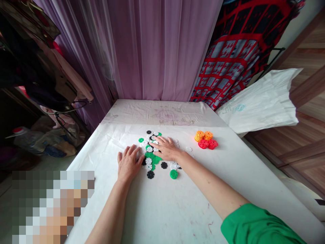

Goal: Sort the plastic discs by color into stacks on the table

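A loose pile of notched plastic discs (153, 158) in green, white and black lies on the table between my hands. My left hand (129, 162) rests palm down at the pile's left edge, fingers apart. Over the upper right of the pile lies my right hand (166, 148), its fingers spread across the discs and hiding some of them. Just below my right wrist are a green disc (173, 174) and a few white ones (174, 165). Single black discs (150, 174) lie at the near side.
Orange discs (203, 136) and red discs (208, 144) sit in stacks right of the pile. The white-covered table (162, 210) reaches back to a purple curtain (157, 51). A white plastic bag (264, 101) hangs by the right edge; clothes (45, 57) hang at left.
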Action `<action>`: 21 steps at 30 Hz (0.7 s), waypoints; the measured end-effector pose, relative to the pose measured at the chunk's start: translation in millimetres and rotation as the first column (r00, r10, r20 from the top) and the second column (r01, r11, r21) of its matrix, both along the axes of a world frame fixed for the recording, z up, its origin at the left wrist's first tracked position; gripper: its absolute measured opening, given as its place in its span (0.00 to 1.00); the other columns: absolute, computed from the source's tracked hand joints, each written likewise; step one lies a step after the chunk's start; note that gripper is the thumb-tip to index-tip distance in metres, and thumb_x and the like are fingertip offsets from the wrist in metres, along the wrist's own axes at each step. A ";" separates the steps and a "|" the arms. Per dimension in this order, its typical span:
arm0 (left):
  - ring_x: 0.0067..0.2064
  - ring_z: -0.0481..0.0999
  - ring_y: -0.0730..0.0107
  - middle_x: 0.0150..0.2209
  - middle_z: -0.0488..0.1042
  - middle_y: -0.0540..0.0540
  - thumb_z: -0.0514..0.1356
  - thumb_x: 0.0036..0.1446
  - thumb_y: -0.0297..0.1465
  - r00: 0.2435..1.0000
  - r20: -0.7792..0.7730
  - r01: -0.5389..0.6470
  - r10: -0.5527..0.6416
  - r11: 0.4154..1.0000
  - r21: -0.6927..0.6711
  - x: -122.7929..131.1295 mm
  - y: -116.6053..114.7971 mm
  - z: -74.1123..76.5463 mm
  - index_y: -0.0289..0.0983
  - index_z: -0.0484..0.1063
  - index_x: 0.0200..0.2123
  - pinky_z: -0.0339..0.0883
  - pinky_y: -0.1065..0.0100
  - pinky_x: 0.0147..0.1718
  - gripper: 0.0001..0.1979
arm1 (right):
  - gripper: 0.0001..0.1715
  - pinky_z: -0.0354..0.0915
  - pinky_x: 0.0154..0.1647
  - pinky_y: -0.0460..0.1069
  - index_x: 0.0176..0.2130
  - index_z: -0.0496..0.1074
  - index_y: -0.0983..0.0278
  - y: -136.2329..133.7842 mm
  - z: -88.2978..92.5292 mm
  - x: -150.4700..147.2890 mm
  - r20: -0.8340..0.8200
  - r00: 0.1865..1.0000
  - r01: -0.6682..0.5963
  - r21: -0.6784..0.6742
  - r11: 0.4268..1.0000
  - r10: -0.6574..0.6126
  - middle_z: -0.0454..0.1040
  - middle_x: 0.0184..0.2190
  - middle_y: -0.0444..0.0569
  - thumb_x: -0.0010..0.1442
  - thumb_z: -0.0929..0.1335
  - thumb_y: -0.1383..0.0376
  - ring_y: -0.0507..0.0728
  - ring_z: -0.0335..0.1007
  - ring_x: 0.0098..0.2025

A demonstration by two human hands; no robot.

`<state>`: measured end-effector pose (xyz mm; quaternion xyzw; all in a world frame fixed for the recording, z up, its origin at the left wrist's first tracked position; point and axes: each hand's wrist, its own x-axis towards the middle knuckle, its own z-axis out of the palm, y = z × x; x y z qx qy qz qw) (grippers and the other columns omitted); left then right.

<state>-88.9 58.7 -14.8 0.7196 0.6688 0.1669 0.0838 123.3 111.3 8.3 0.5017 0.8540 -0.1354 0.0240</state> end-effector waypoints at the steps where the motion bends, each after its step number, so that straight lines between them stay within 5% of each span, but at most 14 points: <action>1: 0.69 0.56 0.50 0.66 0.64 0.45 0.51 0.65 0.45 1.000 -0.002 0.002 -0.002 1.000 0.000 0.1 0.0 0.1 0.46 0.69 0.59 0.45 0.38 0.65 0.23 | 0.32 0.37 0.68 0.71 0.68 0.55 0.48 -4.1 -1.1 10.4 0.006 1.000 0.003 0.011 1.000 -0.003 0.44 0.73 0.51 0.68 0.61 0.52 0.65 0.36 0.73; 7: 0.69 0.56 0.49 0.66 0.63 0.44 0.51 0.65 0.46 1.000 -0.001 0.024 -0.024 1.000 0.001 0.8 0.1 -0.2 0.47 0.68 0.60 0.44 0.38 0.65 0.24 | 0.25 0.46 0.67 0.69 0.63 0.66 0.52 -30.5 -7.7 44.4 -0.128 0.987 0.119 0.176 0.977 -0.097 0.53 0.70 0.54 0.68 0.62 0.58 0.65 0.44 0.71; 12: 0.71 0.50 0.45 0.70 0.56 0.39 0.54 0.59 0.54 0.994 -0.014 0.110 -0.110 0.994 -0.025 -2.7 -0.2 -4.3 0.45 0.61 0.65 0.41 0.36 0.66 0.35 | 0.12 0.50 0.66 0.67 0.43 0.81 0.52 -51.3 -11.1 38.6 -0.304 0.953 0.106 0.283 0.953 -0.016 0.67 0.63 0.48 0.63 0.68 0.61 0.65 0.51 0.69; 15: 0.72 0.46 0.43 0.71 0.50 0.39 0.59 0.54 0.57 0.983 -0.027 0.180 -0.182 0.982 -0.047 -5.5 0.2 -6.3 0.46 0.57 0.67 0.38 0.35 0.66 0.42 | 0.09 0.55 0.62 0.67 0.36 0.82 0.53 -58.8 -11.2 43.3 -0.339 0.934 0.211 0.276 0.938 -0.111 0.71 0.59 0.48 0.60 0.69 0.63 0.66 0.55 0.66; 21: 0.72 0.47 0.47 0.71 0.52 0.42 0.55 0.61 0.47 0.985 -0.014 0.172 -0.174 0.982 -0.077 -6.7 1.6 -3.5 0.49 0.59 0.66 0.38 0.37 0.66 0.31 | 0.08 0.56 0.61 0.65 0.37 0.82 0.53 -69.2 -4.9 45.8 -0.298 0.920 0.329 0.233 0.915 -0.255 0.69 0.61 0.48 0.59 0.70 0.62 0.65 0.54 0.66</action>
